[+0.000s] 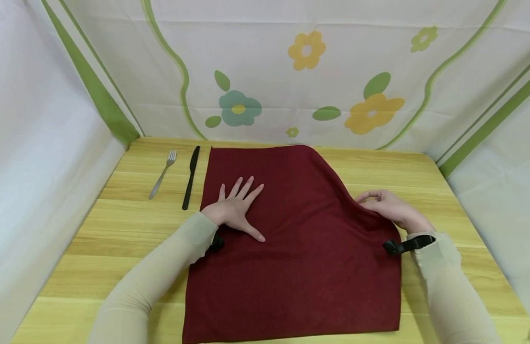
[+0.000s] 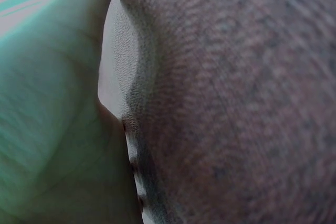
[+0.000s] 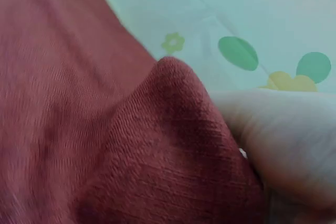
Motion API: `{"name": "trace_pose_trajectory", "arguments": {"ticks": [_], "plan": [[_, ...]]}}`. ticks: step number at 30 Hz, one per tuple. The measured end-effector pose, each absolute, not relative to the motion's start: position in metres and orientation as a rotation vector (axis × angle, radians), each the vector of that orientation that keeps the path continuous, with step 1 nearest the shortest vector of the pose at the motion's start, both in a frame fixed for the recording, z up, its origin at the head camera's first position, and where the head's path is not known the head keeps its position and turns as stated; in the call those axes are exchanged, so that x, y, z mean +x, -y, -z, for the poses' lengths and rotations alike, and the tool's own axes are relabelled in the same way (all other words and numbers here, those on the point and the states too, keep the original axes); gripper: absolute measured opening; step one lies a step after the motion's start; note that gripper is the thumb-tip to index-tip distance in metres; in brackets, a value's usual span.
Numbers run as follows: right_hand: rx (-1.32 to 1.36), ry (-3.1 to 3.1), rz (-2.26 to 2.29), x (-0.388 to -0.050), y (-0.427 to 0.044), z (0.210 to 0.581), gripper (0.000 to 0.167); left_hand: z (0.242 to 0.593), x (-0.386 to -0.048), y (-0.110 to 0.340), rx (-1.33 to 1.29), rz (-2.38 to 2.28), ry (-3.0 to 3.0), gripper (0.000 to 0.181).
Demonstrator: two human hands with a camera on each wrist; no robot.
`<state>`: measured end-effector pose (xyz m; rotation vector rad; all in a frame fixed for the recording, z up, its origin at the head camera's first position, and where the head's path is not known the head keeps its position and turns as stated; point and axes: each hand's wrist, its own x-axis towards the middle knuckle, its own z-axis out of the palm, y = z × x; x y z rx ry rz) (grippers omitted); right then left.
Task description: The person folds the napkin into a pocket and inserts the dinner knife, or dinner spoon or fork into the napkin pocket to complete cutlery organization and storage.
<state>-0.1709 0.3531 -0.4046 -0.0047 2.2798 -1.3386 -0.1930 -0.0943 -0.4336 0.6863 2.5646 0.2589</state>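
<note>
A dark red cloth is spread over the wooden table. My left hand presses on its left part, palm down with the fingers spread wide. At the cloth's right side my right hand pinches the edge between thumb and fingers, and the fabric there is raised in a fold. The upper right edge slants down toward that hand, and its corner cannot be seen. In the right wrist view the raised cloth stands in a peak beside the hand. Close, blurred cloth fills much of the left wrist view.
Left of the cloth, a black knife and a silver fork lie on the table. White curtains with printed flowers enclose the back and both sides.
</note>
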Motion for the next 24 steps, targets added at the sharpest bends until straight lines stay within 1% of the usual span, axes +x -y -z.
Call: {"name": "trace_pose_trajectory", "arguments": {"ticks": [1,3,6,8,10,13,15,17,18,19,21,23,24], "plan": [[0.013,-2.262,1.393,-0.171,-0.353,0.405,0.038,0.433,-0.193,0.094,0.687,-0.261,-2.564,0.148],[0.056,-2.279,1.525,-0.171,-0.351,0.405,0.038,0.433,-0.192,0.094,0.686,-0.261,-2.565,0.148],[0.094,-2.394,1.879,-0.169,-0.345,0.400,0.031,0.433,-0.192,0.094,0.686,-0.255,-2.568,0.148],[0.058,-2.481,2.220,-0.167,-0.338,0.394,0.027,0.433,-0.192,0.094,0.690,-0.252,-2.570,0.148],[-0.035,-2.541,2.533,-0.164,-0.333,0.387,0.025,0.433,-0.192,0.094,0.692,-0.246,-2.569,0.148],[-0.094,-2.582,2.739,-0.159,-0.335,0.382,0.026,0.431,-0.192,0.094,0.693,-0.251,-2.567,0.148],[0.010,-2.549,2.657,-0.155,-0.343,0.384,0.025,0.429,-0.191,0.093,0.691,-0.256,-2.565,0.148],[0.164,-2.516,2.387,-0.153,-0.356,0.389,0.024,0.428,-0.190,0.094,0.692,-0.258,-2.562,0.148],[0.225,-2.487,2.213,-0.152,-0.362,0.393,0.027,0.427,-0.190,0.094,0.692,-0.260,-2.561,0.148],[0.274,-2.458,2.040,-0.151,-0.367,0.397,0.033,0.428,-0.190,0.094,0.695,-0.258,-2.560,0.148],[0.297,-2.453,1.718,-0.153,-0.373,0.405,0.052,0.431,-0.191,0.094,0.691,-0.246,-2.560,0.148],[0.300,-2.433,1.561,-0.157,-0.374,0.410,0.069,0.433,-0.192,0.094,0.693,-0.249,-2.563,0.148],[0.311,-2.434,1.530,-0.160,-0.372,0.412,0.075,0.434,-0.192,0.094,0.692,-0.253,-2.564,0.148]]}}
